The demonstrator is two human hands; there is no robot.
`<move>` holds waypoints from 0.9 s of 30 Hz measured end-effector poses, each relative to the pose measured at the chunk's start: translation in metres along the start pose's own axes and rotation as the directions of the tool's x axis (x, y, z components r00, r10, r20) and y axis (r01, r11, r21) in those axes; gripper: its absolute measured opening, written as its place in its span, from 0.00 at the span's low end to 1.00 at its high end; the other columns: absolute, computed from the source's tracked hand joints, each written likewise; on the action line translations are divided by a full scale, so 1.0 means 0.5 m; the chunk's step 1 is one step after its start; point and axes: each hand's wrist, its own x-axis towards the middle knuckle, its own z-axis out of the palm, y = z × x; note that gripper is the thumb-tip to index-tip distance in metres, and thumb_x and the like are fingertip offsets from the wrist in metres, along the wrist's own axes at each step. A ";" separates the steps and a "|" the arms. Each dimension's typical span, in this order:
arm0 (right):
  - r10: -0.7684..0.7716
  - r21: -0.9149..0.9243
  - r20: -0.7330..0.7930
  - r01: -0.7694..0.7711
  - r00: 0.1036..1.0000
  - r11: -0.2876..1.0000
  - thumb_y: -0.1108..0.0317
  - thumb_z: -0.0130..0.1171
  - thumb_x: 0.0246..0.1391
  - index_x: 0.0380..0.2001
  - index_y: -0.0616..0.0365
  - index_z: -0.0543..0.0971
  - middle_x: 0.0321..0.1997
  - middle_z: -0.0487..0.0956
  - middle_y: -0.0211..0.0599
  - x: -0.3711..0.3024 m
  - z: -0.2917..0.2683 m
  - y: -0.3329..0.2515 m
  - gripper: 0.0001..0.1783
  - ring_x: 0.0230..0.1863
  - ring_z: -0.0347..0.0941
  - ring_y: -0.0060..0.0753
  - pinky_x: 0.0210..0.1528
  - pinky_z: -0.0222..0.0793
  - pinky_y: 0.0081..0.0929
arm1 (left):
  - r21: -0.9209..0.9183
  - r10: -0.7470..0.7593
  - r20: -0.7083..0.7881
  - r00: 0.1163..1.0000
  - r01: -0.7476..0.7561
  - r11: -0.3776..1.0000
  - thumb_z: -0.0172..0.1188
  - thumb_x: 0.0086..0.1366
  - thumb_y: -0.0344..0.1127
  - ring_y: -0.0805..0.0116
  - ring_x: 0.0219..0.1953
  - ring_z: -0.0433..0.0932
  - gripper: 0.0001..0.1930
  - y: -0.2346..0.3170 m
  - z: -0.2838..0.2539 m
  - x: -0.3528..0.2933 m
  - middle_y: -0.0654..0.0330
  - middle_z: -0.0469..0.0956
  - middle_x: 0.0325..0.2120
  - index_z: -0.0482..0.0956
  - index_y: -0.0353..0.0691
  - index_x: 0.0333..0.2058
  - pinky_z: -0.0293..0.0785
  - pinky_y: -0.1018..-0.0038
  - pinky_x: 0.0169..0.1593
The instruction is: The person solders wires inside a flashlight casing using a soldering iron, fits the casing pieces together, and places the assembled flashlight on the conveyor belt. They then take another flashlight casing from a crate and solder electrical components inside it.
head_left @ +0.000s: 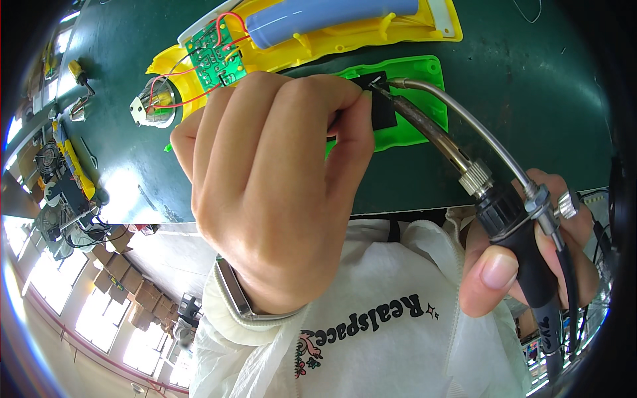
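My right hand [488, 282] grips the black handle of a soldering iron [507, 209] at the right. A curved metal solder feed tube [472, 119] is clamped alongside it. The iron's tip meets a black rectangular piece [385, 114] in a green plastic shell [426, 73]. My left hand [272, 179] hovers over the shell's left part, thumb and forefinger pinched beside the tip. Whatever sits between those fingers is hidden. Just beyond lies a yellow plastic housing [318, 56] with a blue cylindrical battery [325, 20], a green circuit board [215, 53] and a silver lamp reflector [159, 106].
Red wires run from the board to the reflector and battery. On the dark green table [133, 40], a yellow-and-silver part [77, 69] lies at the far left. Along the left edge stand a yellow strip-like object [73, 159] and assorted equipment. Cardboard boxes [136, 288] are stacked behind.
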 end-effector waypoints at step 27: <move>0.140 0.054 -0.034 -0.138 0.990 0.989 0.59 0.53 0.56 0.38 0.67 0.69 0.29 0.71 0.46 -0.006 0.002 -0.020 0.19 0.17 0.67 0.34 0.18 0.67 0.28 | 0.056 0.099 -0.016 0.995 -0.098 0.994 0.73 0.47 0.22 0.73 0.27 0.76 0.10 -0.015 -0.011 -0.002 0.63 0.80 0.25 0.85 0.36 0.30 0.68 0.77 0.38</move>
